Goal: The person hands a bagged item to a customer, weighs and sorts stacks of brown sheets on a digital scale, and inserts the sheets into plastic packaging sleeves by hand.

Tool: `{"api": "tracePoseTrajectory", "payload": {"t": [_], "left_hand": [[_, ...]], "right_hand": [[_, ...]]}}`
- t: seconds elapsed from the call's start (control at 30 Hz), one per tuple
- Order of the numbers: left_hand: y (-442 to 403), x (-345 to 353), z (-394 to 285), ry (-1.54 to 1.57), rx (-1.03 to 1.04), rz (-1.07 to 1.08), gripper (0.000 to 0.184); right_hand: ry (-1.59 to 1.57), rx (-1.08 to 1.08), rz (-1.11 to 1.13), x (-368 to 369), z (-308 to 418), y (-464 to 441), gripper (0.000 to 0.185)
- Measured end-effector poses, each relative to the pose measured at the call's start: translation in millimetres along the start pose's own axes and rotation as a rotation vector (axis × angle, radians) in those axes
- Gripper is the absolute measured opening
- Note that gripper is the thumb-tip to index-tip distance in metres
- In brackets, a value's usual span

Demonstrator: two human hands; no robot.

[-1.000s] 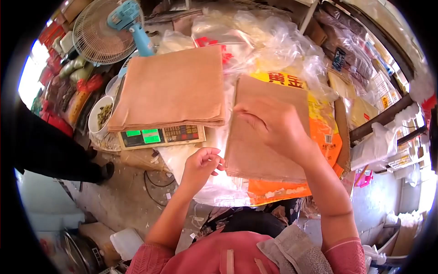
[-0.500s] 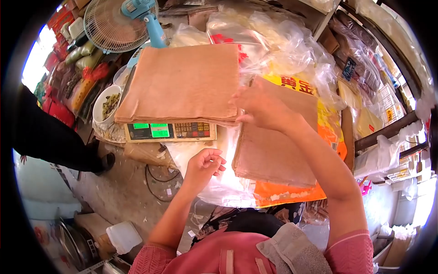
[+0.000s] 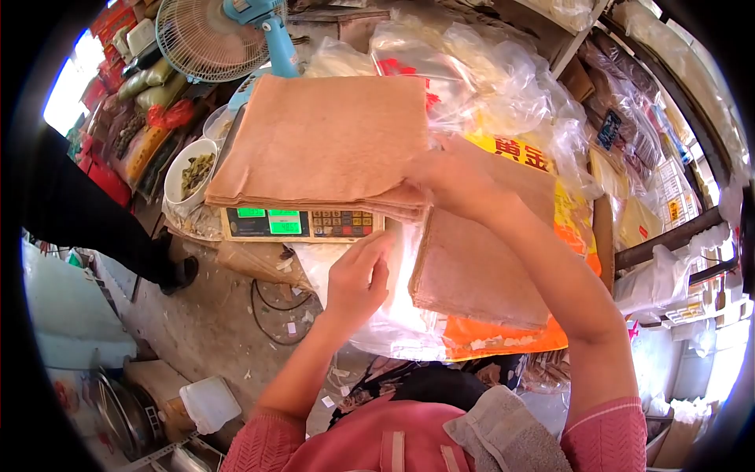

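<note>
A stack of brown square sheets (image 3: 322,138) lies on the digital scale (image 3: 303,225), whose green display shows below the stack's front edge. My right hand (image 3: 452,177) is at the stack's right front corner, fingers closed on the edge of the sheets, which bends up a little there. A second stack of brown sheets (image 3: 484,263) lies to the right, partly beneath my right forearm. My left hand (image 3: 359,275) is just in front of the scale, its fingers bent and slightly apart, holding nothing.
Behind the stacks are clear plastic bags (image 3: 495,71). A yellow and orange printed bag (image 3: 503,334) lies under the right stack. A blue fan (image 3: 271,39) and a bowl of greens (image 3: 189,175) stand at the left. Another person's dark-clothed leg (image 3: 102,212) shows beyond.
My right hand has moved left from above the right stack to the corner of the stack on the scale and closed on it. My left hand has risen towards the scale.
</note>
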State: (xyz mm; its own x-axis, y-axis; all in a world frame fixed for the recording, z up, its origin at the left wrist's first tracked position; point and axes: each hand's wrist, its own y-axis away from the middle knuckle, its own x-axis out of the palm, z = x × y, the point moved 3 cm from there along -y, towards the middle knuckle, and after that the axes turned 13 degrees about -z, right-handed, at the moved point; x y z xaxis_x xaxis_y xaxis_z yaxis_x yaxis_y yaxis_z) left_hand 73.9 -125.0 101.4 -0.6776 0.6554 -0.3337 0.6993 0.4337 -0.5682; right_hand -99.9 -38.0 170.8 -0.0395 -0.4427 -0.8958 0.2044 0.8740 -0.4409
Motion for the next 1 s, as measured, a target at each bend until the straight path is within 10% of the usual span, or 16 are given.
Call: {"api": "tracePoseTrajectory", "payload": {"t": [0.07,0.3,0.4,0.6,0.67,0.73,0.9,1.0], "left_hand": [[-15,3,-4,-0.171,0.354,-0.085,0.037],[-37,26,4,-0.555,0.451,-0.085,0.035],[-34,32,18,-0.583,0.472,-0.034,0.032],[-73,8,40,-0.534,0.195,-0.075,0.029],[-77,5,49,-0.607,0.209,-0.093,0.031],[-80,3,55,-0.755,0.323,-0.152,0.035],[-109,-6,55,-0.688,0.062,0.119,0.028],[-144,-13,74,-0.644,-0.15,0.253,0.028]], "right_hand": [[0.006,0.058,0.01,-4,0,-6,0.009],[0.011,0.232,0.021,0,-9,-26,0.011],[0.02,0.281,-0.341,-22,-19,-52,0.019],[0.269,-0.189,0.001,-14,5,-64,0.026],[-0.435,0.085,-0.61,28,3,-79,0.018],[-0.517,0.142,-0.741,23,-2,-89,0.016],[0.248,0.171,-0.121,-29,-19,-134,0.022],[0.257,0.09,-0.176,-16,-22,-135,0.02]]}}
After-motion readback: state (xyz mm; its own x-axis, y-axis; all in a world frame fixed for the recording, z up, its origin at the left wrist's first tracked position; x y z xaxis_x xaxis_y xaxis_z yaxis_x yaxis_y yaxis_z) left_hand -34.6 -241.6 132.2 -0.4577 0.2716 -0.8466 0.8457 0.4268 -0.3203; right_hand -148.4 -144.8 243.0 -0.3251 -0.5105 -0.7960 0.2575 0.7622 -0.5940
